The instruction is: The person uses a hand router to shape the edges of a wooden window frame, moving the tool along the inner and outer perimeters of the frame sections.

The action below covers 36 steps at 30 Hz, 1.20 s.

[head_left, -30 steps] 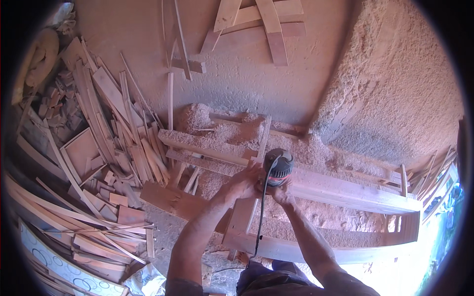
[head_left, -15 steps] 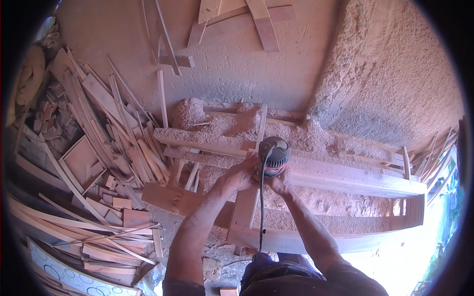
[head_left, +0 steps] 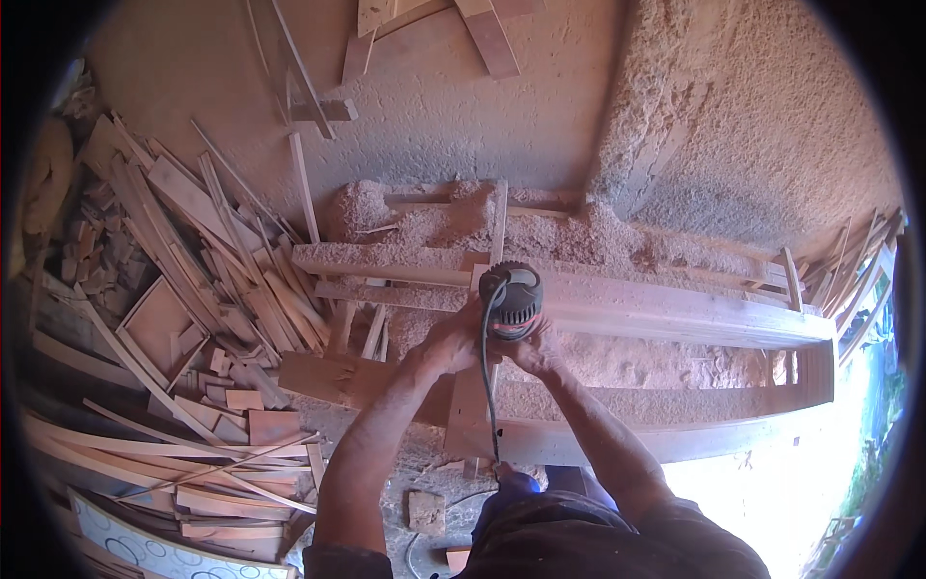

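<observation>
Both my hands hold a corded power tool [head_left: 519, 295] with a round, dark, vented motor housing; its base is hidden, so its exact kind cannot be told. My left hand [head_left: 457, 338] grips its left side, and my right hand [head_left: 532, 351] is wrapped round its lower right side. The tool sits over the left end of a long wooden frame [head_left: 656, 313], by the crosspiece [head_left: 468, 410]. From the housing a dark cord [head_left: 491, 410] hangs down toward my body. Pale dust covers the frame's upper faces.
Offcuts and long strips [head_left: 183, 232] heap up on the left. Shavings [head_left: 617, 241] pile along the wall behind the frame. A brown board [head_left: 333, 379] juts out left of the crosspiece. Wooden pieces [head_left: 482, 39] hang on the wall, and a small block [head_left: 425, 512] lies on the floor.
The tool and both hands appear slightly further left and lower relative to the frame. My grip stays the same. The whole view has shifted a little.
</observation>
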### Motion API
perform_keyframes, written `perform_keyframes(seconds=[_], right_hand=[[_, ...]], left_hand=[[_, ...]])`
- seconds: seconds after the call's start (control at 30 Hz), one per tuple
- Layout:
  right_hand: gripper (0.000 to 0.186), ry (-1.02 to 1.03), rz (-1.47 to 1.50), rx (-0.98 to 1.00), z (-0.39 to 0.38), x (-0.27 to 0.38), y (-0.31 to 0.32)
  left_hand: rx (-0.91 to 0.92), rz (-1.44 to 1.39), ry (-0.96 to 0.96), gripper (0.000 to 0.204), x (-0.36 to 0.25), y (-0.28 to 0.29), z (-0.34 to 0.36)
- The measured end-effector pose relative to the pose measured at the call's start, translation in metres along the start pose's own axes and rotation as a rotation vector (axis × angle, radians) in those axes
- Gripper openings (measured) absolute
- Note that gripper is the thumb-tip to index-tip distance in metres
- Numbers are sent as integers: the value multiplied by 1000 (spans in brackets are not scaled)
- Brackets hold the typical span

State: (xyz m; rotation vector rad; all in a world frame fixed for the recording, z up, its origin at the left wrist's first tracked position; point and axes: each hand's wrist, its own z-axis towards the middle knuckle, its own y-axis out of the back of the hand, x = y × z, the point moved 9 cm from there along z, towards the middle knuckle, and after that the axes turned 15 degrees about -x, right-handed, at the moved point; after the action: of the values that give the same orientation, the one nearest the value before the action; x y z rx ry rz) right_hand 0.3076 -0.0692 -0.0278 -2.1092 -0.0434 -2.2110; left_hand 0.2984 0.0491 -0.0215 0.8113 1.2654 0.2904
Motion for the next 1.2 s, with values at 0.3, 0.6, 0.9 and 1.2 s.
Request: perform_keyframes(seconds=[0.3,0.6,0.9,1.2], right_hand=[[65,67,-68,-19,-63,-12,2],[57,90,-8,-10,-126,0,-8],[89,301,-177,123,-138,-8,-17],[80,304,-122,101,-123,49,-11]], left_hand=[[-113,-564,-19,57,-17,-21,-60],[124,-1662,655,52,-39,-55,-127],[30,-1568,496,51,-13,-65,-158],[4,-1415,406,52,1,-65,-148]])
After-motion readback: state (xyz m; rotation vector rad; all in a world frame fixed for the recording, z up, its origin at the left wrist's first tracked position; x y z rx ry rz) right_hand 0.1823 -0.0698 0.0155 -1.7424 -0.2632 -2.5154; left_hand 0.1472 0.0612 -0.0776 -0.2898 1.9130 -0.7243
